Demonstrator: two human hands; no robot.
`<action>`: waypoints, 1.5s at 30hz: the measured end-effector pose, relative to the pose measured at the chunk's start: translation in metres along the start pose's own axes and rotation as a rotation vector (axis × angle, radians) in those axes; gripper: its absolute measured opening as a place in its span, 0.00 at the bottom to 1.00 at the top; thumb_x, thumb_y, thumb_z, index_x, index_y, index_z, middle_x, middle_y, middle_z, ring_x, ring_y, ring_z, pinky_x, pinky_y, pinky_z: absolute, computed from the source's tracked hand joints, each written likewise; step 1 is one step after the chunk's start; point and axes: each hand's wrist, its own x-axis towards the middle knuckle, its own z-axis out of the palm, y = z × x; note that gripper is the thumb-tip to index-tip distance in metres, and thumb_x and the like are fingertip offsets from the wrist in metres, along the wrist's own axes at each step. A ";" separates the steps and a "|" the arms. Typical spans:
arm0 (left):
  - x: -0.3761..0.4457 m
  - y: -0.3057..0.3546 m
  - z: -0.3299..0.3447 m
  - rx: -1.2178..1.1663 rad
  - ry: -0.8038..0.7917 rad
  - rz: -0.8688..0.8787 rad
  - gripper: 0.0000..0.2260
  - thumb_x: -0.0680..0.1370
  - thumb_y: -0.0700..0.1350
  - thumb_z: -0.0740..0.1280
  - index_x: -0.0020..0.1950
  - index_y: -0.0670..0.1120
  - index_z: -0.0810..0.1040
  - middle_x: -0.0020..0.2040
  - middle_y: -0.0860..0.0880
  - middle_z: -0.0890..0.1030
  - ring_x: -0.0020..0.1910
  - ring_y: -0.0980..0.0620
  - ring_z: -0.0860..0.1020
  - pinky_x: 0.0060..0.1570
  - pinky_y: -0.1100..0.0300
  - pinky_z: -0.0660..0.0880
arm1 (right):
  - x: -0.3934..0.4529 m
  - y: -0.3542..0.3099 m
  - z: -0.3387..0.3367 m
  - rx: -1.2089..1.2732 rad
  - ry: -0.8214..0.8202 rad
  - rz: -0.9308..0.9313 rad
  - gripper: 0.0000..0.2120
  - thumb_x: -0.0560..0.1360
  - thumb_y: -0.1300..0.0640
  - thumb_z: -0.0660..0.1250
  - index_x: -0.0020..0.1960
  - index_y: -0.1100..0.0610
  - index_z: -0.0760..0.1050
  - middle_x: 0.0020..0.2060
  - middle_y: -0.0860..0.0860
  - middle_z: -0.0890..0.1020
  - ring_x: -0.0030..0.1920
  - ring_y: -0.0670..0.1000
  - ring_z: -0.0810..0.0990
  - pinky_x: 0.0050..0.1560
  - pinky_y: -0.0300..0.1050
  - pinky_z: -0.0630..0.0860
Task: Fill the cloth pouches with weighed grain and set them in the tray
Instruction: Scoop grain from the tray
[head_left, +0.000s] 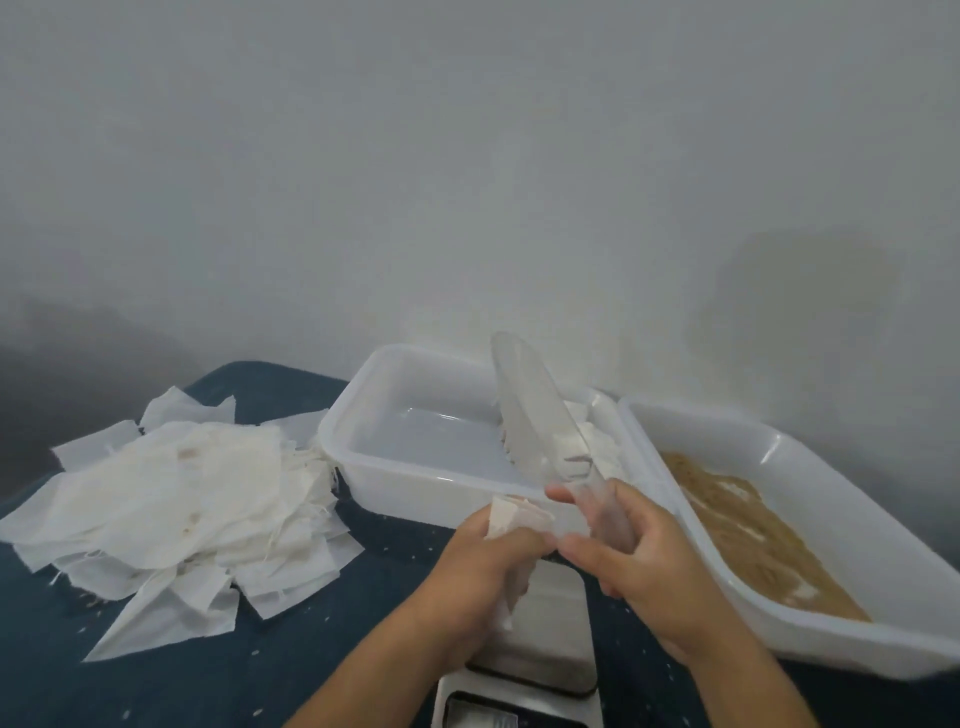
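Cloth pouch (511, 525), white, gathered in the left hand (480, 558) above the scale (537, 644); the fingers are curled round the cloth, whose crumpled top edge stands up past the knuckles and whose lower end hangs out below the palm. Its contents cannot be seen.

Right hand (641, 551), just beside the left, fingers wrapped round the handle of a clear plastic scoop (535, 410). The scoop points up and away from the person, its bowl raised in front of the near tray; whether it carries grain is hard to tell through the plastic. Both forearms enter from the lower edge.

Tray (415, 480), white plastic, centre: mostly bare floor, with white cloth pieces at its right end, partly hidden behind the scoop. Second tray (810, 618), right, touching the first and seemingly tilted; it holds a shallow layer of brown grain (748, 535), with patches of floor showing through. Its right end is cut off by the frame.

Pile of white cloth squares (182, 499), left, frayed at the edges, lying loosely overlapped on the dark blue table cover (311, 623); scattered pale specks dot the cover. The scale's metal plate is partly covered by the hands, and its display at the lower edge is cut off and unreadable.
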 end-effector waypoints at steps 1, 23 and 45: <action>0.000 0.000 -0.003 -0.040 -0.006 -0.015 0.05 0.67 0.51 0.75 0.42 0.56 0.85 0.36 0.54 0.79 0.35 0.59 0.75 0.38 0.63 0.72 | 0.002 0.003 0.002 0.023 -0.011 -0.028 0.20 0.70 0.53 0.77 0.61 0.55 0.81 0.46 0.40 0.86 0.32 0.39 0.77 0.30 0.35 0.72; 0.005 -0.009 -0.005 0.273 -0.148 0.041 0.19 0.74 0.58 0.75 0.60 0.49 0.81 0.54 0.48 0.84 0.53 0.48 0.81 0.55 0.50 0.79 | -0.007 0.028 0.004 0.199 0.126 -0.227 0.11 0.72 0.58 0.79 0.45 0.56 0.76 0.42 0.51 0.85 0.50 0.48 0.86 0.51 0.53 0.83; 0.009 -0.016 -0.008 0.274 0.143 0.082 0.05 0.82 0.43 0.69 0.53 0.46 0.85 0.53 0.42 0.86 0.56 0.41 0.84 0.58 0.47 0.81 | -0.006 0.036 0.014 0.092 0.322 -0.198 0.13 0.71 0.49 0.78 0.43 0.53 0.75 0.37 0.51 0.81 0.39 0.53 0.81 0.43 0.49 0.79</action>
